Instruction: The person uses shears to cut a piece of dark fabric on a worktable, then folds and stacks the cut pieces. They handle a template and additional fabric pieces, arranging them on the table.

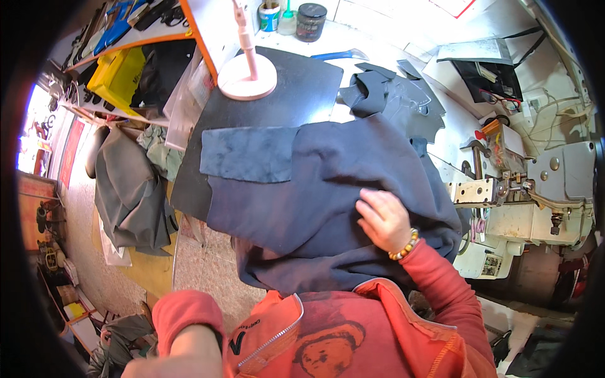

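Note:
A large dark navy cloth garment (265, 211) is spread over the table edge in front of me and hangs down toward my lap. Across its far left part lies a bluish-grey fuzzy rectangular piece (249, 154). My right hand (383, 219), with a beaded bracelet at the wrist, rests on the creased right part of the garment. Its fingers are stretched out and grip nothing that I can see. Low on the left, my left hand (165, 366) is away from the cloth, at the picture's lower edge. Its fingers are cut off from view.
A black board (283, 75) lies under the garment, with a pink round-based stand (247, 77) on it. Dark scraps (397, 97) and a blue-handled tool (340, 55) lie beyond. At right stands a sewing machine (548, 189); at left, shelves hold a yellow bin (116, 79).

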Tool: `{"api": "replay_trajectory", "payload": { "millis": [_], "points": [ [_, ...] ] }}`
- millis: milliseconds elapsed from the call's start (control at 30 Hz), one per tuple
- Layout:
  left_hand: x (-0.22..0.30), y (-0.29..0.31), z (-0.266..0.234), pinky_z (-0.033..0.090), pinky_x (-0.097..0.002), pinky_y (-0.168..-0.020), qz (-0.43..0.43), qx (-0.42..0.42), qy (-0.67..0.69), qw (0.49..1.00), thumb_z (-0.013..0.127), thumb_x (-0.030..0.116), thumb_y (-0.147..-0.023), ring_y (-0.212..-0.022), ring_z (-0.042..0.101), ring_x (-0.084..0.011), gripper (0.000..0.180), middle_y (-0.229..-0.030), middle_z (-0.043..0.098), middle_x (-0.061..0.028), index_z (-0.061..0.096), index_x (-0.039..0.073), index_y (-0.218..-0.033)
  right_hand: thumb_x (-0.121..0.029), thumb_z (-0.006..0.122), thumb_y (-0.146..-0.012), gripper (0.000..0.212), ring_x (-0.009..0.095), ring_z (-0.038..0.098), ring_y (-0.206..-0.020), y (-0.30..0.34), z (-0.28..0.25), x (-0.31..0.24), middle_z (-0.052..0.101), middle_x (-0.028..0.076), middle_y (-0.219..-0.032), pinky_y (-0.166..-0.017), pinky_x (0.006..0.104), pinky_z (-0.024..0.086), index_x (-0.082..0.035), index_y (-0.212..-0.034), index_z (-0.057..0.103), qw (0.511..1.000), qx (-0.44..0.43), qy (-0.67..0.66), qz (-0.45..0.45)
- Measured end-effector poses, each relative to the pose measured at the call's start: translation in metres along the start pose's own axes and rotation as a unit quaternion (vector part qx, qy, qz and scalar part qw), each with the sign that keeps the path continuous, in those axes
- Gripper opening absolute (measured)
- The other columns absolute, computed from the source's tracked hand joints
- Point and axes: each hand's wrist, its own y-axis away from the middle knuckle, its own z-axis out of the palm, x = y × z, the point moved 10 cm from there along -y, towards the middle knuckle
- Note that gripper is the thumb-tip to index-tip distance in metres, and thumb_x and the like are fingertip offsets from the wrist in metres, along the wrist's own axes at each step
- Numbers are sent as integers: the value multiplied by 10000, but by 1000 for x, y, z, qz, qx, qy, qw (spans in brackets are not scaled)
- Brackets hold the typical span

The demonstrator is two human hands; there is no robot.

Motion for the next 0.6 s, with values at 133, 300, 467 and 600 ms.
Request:
{"api": "replay_trajectory", "payload": {
  "millis": [133, 300, 467, 600],
  "points": [
    [-80, 106, -39, 494, -438, -858, -540, -295, -346, 709, 672, 227, -700, -998, 615, -344, 464, -1115, 637, -192, 619, 21, -1112, -199, 783, -714, 462, 297, 560, -1045, 20, 6, 20, 582, 115, -1172, -891, 401, 463, -41, -1119, 627, 993, -3, -16, 114],
    [-100, 249, -72, 353, -491, -1088, -638, -453, -336, 524, 746, 267, -785, -1310, 434, -378, 625, -1413, 455, -205, 520, 24, -1315, -226, 783, -722, 363, 278, 548, -917, 52, -9, 22, 553, 87, -1031, -780, 384, 444, -85, -1020, 631, 987, -42, -49, 145],
    [-115, 270, -102, 294, -544, -1108, -551, -583, -395, 447, 735, 343, -779, -1345, 358, -419, 675, -1403, 436, -219, 508, 37, -1336, -269, 756, -767, 274, 261, 563, -882, 59, -19, 23, 545, 65, -957, -738, 377, 475, -93, -937, 631, 976, -112, -81, 167],
    [-180, 241, -130, 274, -549, -1118, -443, -599, -506, 434, 736, 327, -781, -1372, 303, -437, 697, -1444, 365, -249, 482, 63, -1375, -367, 671, -858, 293, 303, 642, -815, 36, 5, 31, 621, 104, -888, -693, 412, 529, -76, -880, 643, 935, -307, -55, 169]
  ]
}}
